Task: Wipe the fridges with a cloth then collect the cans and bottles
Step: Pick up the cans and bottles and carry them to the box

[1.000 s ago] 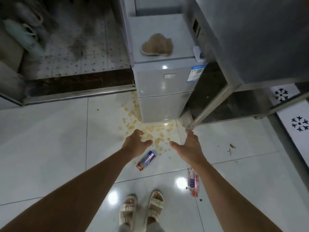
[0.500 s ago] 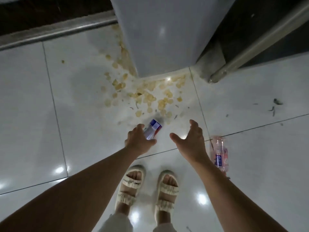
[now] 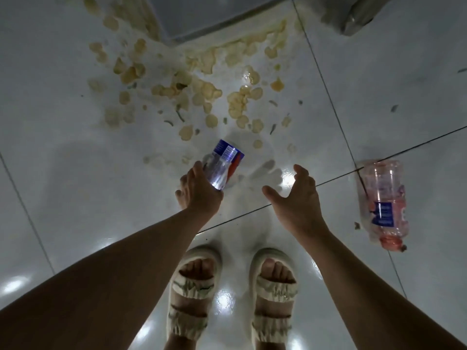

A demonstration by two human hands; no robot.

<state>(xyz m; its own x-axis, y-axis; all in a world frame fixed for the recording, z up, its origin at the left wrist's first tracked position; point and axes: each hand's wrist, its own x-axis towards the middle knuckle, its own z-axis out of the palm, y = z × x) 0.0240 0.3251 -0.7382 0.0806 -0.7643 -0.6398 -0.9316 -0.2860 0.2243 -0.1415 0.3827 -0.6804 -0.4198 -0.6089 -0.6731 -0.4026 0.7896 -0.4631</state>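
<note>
The left hand (image 3: 199, 190) curls round the lower end of the can (image 3: 223, 164), which lies tilted on the white tiled floor (image 3: 63, 147); its blue and red end points away from the person. Whether the can is already lifted off the tiles is hard to tell. The right hand (image 3: 297, 198) hangs just beside it, holding nothing, with its fingers spread and loosely bent and its thumb out toward the can. A clear pinkish bottle (image 3: 382, 203) lies on its side on the floor well to the right, its cap end nearer the person. Yellowish scraps (image 3: 207, 92) are scattered over the tiles beyond the can, up to the foot of the fridge (image 3: 207, 13). Two feet in pale sandals (image 3: 192, 294) stand below the hands.
</note>
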